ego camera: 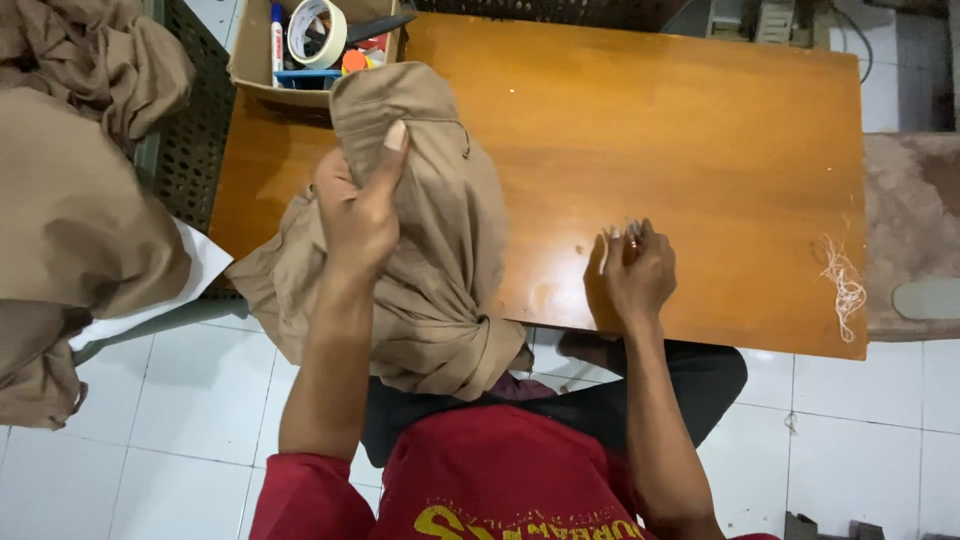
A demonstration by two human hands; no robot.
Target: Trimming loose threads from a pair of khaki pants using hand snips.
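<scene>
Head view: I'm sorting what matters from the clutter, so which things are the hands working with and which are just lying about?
In hand:
- tan garment, gripped by the left hand
- small thin tool, too small to identify, pinched by the right hand on the wooden table

Lying about:
- cardboard box with tape roll
- thread scraps
- tan fabric pile

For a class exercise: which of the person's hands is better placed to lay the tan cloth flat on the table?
Probably the left hand: it grips the tan cloth over the table. The right hand pinches something small, apart from it.
</scene>
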